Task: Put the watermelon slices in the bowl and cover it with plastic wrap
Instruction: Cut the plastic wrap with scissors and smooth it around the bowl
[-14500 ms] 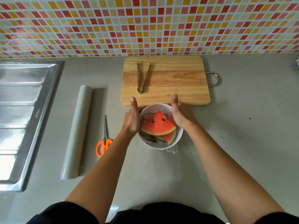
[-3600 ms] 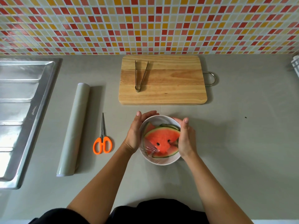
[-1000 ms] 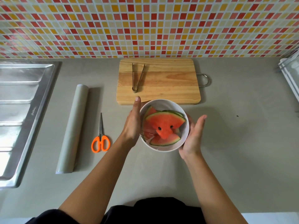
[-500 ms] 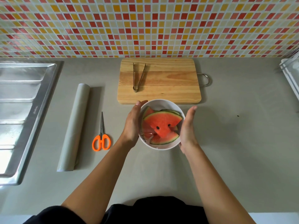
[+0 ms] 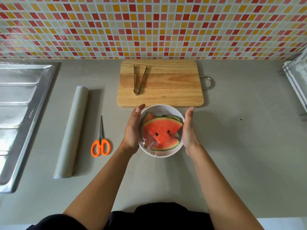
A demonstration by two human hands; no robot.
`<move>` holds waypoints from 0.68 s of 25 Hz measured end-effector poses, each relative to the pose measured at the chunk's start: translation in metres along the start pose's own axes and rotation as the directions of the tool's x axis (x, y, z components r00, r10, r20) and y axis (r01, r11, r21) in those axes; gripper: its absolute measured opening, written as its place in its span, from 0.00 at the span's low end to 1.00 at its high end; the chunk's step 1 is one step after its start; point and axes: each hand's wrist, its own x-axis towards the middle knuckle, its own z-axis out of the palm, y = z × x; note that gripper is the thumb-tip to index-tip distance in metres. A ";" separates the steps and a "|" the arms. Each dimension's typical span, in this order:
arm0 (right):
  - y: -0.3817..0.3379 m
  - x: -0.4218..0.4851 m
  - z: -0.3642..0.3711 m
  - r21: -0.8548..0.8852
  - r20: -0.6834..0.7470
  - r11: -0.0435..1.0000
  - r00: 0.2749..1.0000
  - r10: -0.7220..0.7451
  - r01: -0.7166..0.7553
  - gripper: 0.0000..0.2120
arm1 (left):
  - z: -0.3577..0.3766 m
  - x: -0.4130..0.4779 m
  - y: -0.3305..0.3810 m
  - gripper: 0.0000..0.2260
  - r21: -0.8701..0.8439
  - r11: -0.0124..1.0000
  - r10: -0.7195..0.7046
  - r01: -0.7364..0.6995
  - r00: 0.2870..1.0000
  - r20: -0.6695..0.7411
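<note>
bowl between my palms, wrap over watermelon slices | left hand flat on its side | right hand open, just beside; neither gripping

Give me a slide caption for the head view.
Both hands cup a plastic-wrapped bowl of watermelon slices.

No legible txt anywhere.
</note>
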 end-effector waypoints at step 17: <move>0.042 0.012 -0.001 -0.390 -0.423 0.899 0.906 0.016 -0.198 0.34 | -0.013 0.023 -0.011 0.25 0.229 0.963 -0.139 0.139 0.990 -0.019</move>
